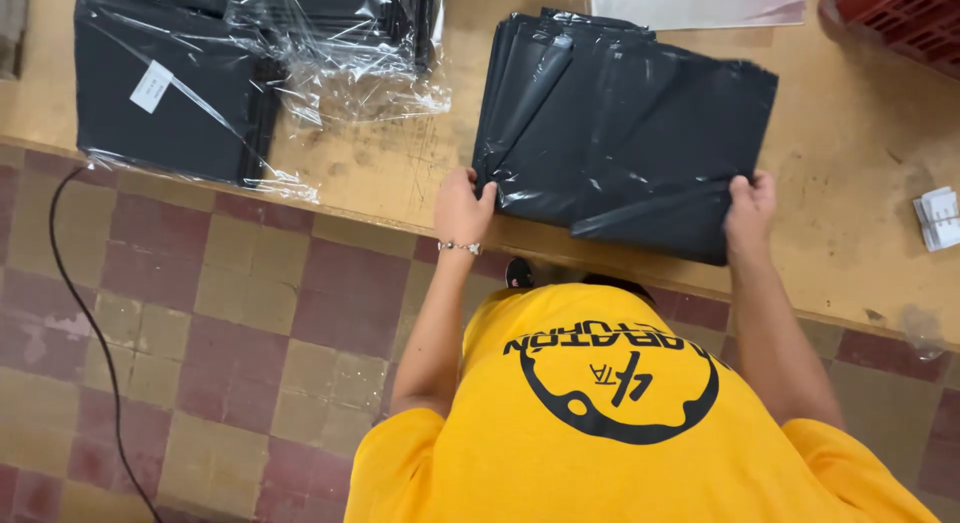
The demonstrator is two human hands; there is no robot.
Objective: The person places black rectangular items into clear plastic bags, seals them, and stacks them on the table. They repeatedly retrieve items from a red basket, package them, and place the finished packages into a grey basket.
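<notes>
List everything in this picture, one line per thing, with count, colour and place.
stack of glossy black plastic bags: one stack, black, near table edge, gripped at both lower corners
clear-wrapped packs of black bags: at least two, black under clear film, upper left of table
worn wooden table: one, tan, across the top
small white paper stack: one, white, right edge of table
red plastic crate: one, red, top right corner
pale flat sheet: one, whitish, top edge
black cable: one, black, on checkered floor, left
yellow shirt: one, yellow, black print, bottom
left hand: holds stack's lower left corner, bracelet on wrist
right hand: holds stack's lower right corner
</notes>
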